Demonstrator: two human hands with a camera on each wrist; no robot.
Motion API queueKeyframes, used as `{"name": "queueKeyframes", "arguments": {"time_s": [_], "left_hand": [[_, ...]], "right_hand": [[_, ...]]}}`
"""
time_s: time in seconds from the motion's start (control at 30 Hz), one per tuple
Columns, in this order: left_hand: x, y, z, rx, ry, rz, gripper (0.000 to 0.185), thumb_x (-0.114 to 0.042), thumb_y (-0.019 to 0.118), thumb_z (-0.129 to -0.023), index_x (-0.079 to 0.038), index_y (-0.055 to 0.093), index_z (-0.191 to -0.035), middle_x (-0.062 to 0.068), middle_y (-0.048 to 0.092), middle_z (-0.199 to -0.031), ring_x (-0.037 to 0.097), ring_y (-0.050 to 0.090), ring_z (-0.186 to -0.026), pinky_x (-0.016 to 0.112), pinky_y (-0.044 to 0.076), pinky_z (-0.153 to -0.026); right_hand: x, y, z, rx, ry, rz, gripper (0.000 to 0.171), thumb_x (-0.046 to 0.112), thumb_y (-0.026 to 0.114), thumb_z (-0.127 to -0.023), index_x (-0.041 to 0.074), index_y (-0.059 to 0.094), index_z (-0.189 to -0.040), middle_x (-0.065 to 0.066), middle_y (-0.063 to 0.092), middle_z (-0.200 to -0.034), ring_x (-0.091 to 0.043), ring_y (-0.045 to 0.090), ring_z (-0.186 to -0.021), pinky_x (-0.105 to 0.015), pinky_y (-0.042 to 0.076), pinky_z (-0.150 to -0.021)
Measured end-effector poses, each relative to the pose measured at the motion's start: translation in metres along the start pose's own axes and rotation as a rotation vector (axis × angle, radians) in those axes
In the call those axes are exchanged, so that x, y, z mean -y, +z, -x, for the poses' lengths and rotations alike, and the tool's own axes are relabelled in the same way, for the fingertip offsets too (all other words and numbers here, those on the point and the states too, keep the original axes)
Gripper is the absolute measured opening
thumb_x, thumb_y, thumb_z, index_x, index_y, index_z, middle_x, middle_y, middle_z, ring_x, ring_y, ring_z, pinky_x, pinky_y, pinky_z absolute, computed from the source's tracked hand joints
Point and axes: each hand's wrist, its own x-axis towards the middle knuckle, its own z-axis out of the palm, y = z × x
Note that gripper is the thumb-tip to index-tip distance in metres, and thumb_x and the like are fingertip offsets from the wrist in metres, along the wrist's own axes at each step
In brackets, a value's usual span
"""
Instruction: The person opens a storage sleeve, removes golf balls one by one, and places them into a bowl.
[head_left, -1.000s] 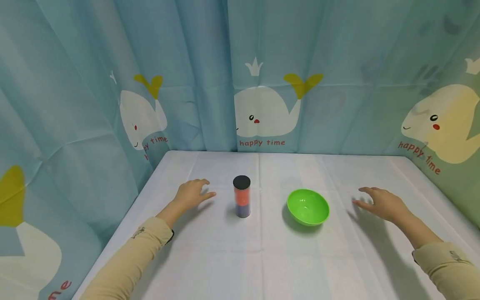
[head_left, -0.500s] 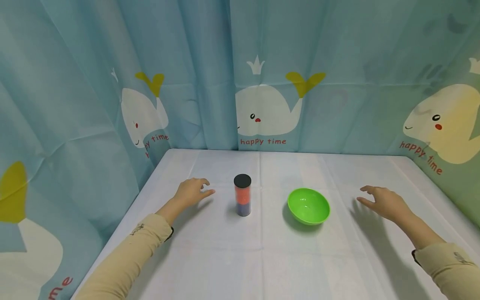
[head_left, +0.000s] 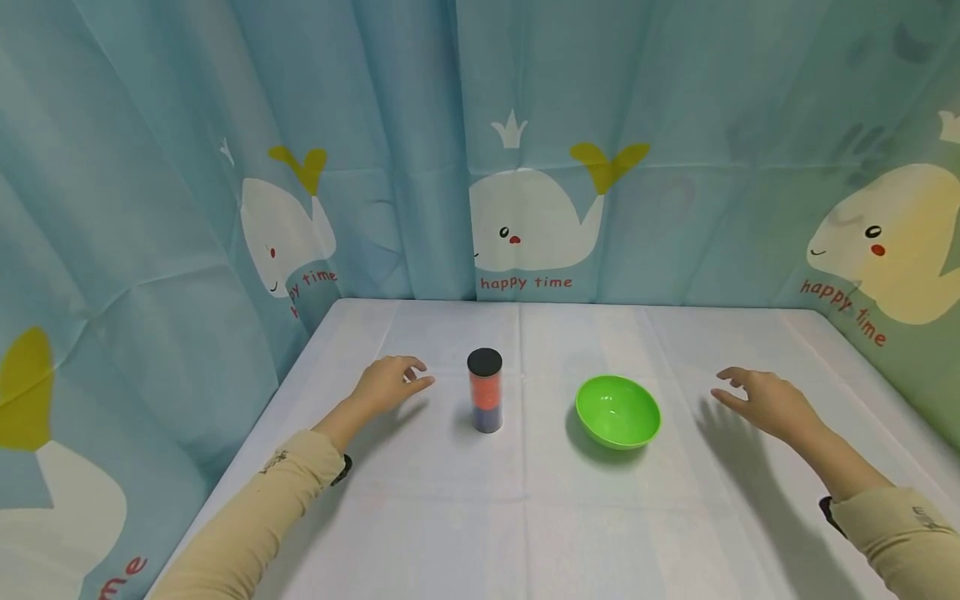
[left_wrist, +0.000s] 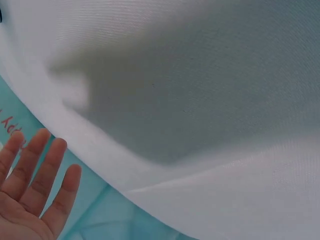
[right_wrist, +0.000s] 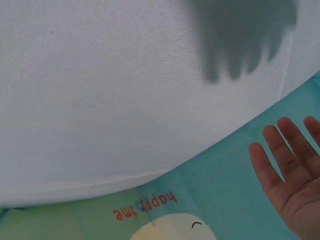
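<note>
In the head view a clear cylindrical container (head_left: 486, 396) with a black lid stands upright, its contents red above and dark blue below. To its right sits a bright green bowl (head_left: 618, 412). My left hand (head_left: 386, 385) hovers over the table left of the container, fingers relaxed, a small gap from it. Right of the bowl hangs my right hand (head_left: 768, 404), also holding nothing. The left wrist view has the left fingers (left_wrist: 42, 175) spread and lightly bent. Relaxed right fingers (right_wrist: 282, 160) show in the right wrist view.
A white cloth covers the table (head_left: 450, 533). Behind it and along both sides hangs a blue curtain (head_left: 420, 125) printed with whales and "happy time". Both arms cast shadows on the cloth.
Both hands stay almost in place, with only slight finger shifts. The container and the bowl have not moved on the table; the head view has shifted a little.
</note>
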Motion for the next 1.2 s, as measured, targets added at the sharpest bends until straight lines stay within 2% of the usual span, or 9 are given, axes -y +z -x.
{"name": "queueKeyframes", "arguments": {"time_s": [0.33, 0.53, 0.77, 0.9, 1.2], "left_hand": [[-0.002, -0.001, 0.0, 0.007, -0.013, 0.103, 0.036, -0.034, 0.061, -0.091, -0.006, 0.067, -0.112, 0.011, 0.071, -0.096, 0.026, 0.066, -0.09, 0.042, 0.052, -0.078], [-0.003, -0.003, 0.001, 0.0, -0.018, 0.17, 0.036, -0.032, 0.062, -0.091, -0.005, 0.066, -0.114, 0.013, 0.071, -0.099, 0.028, 0.066, -0.093, 0.043, 0.052, -0.08], [0.0, 0.0, 0.002, 0.006, 0.018, 0.3, 0.037, -0.027, 0.062, -0.091, -0.001, 0.063, -0.117, 0.017, 0.069, -0.103, 0.029, 0.067, -0.093, 0.043, 0.052, -0.082], [0.0, 0.003, 0.003, 0.013, 0.057, 0.359, 0.038, -0.025, 0.061, -0.092, 0.0, 0.062, -0.12, 0.017, 0.068, -0.107, 0.03, 0.065, -0.095, 0.042, 0.052, -0.085], [-0.004, 0.001, 0.004, 0.035, 0.125, 0.42, 0.039, -0.024, 0.06, -0.092, 0.002, 0.059, -0.123, 0.018, 0.066, -0.112, 0.031, 0.062, -0.102, 0.044, 0.049, -0.091]], "right_hand": [[0.009, -0.003, 0.0, 0.007, 0.023, -0.054, 0.04, 0.025, 0.06, -0.091, -0.009, 0.059, -0.112, -0.032, 0.064, -0.101, -0.044, 0.063, -0.086, -0.054, 0.05, -0.07], [0.011, -0.002, -0.002, 0.007, 0.037, -0.138, 0.041, 0.027, 0.057, -0.094, -0.01, 0.058, -0.113, -0.034, 0.062, -0.103, -0.047, 0.062, -0.09, -0.056, 0.049, -0.073], [0.018, 0.001, -0.003, -0.008, 0.043, -0.271, 0.042, 0.027, 0.054, -0.095, -0.011, 0.058, -0.115, -0.035, 0.062, -0.107, -0.047, 0.064, -0.091, -0.055, 0.051, -0.075], [0.023, 0.0, -0.003, -0.013, 0.042, -0.292, 0.043, 0.026, 0.053, -0.096, -0.011, 0.057, -0.117, -0.035, 0.06, -0.11, -0.048, 0.063, -0.094, -0.055, 0.051, -0.077], [0.035, -0.003, -0.002, -0.027, 0.039, -0.347, 0.042, 0.026, 0.051, -0.097, -0.01, 0.056, -0.12, -0.034, 0.058, -0.116, -0.049, 0.06, -0.099, -0.055, 0.051, -0.078]]}}
